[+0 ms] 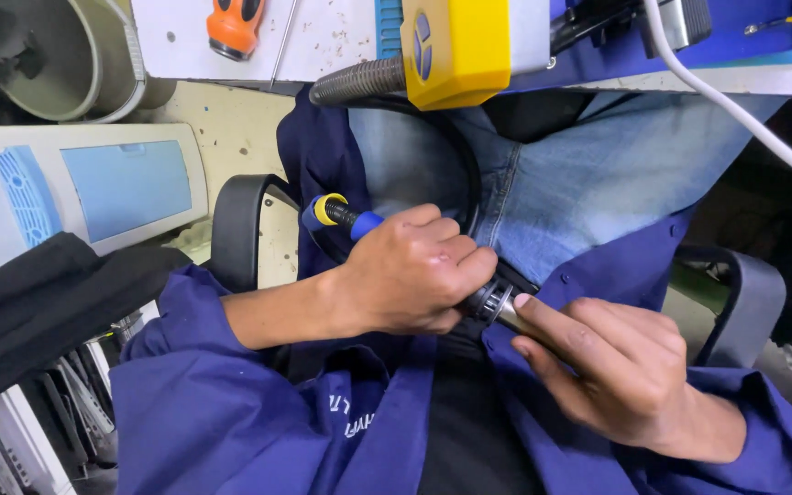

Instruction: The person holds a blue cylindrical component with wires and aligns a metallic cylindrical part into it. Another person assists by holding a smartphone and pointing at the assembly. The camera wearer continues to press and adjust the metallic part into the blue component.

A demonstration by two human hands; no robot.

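My left hand (410, 275) is wrapped around the handle of a blue, yellow and black hot-air tool (346, 214), held over my lap. The fingers of my right hand (611, 362) pinch the metal nozzle end (497, 301) of that tool, just right of my left fist. A black hose (465, 156) curves from the handle up toward a yellow and grey unit (460, 46) on the bench edge. I sit in jeans and a dark blue work coat.
A white bench top (323, 37) at the top carries an orange-handled tool (234, 26) and a thin rod. A white cable (735, 110) hangs at the right. A grey and blue machine (93, 188) stands at the left. Black chair armrests (236, 229) flank me.
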